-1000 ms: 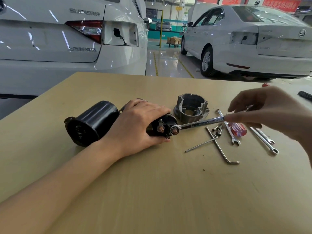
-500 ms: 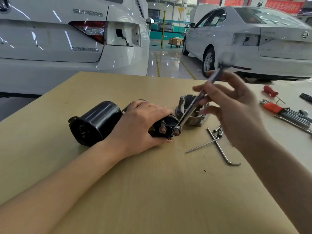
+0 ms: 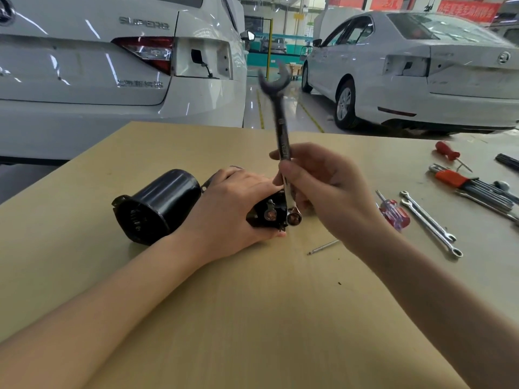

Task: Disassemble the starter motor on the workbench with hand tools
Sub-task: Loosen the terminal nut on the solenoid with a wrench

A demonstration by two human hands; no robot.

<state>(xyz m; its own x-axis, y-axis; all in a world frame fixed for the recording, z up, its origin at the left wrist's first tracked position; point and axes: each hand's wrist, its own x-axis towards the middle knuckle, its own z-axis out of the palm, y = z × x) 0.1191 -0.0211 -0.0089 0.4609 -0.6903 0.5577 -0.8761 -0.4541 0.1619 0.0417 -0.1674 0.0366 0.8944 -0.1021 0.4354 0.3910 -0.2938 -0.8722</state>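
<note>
Swung up from its earlier slant, wrench [image 3: 282, 141] now stands near-vertical, ring end on motor [image 3: 160, 206] terminal nut, w/ motor lying on workbench [image 3: 252, 318]. Left hand [image 3: 233, 209] grips motor's small end; right hand [image 3: 323, 189] pinches wrench shaft.

The table [image 3: 196, 318] is pale wood, matt, with fine grain. The motor [image 3: 157, 203] has a glossy black housing, smooth as painted metal. The wrench [image 3: 282, 136] is bright polished metal. Two spanners [image 3: 429, 223] are shiny chrome. One screwdriver [image 3: 393, 213] has a clear, glossy red plastic handle. The cars [image 3: 112, 80] show glossy white paint.
</note>
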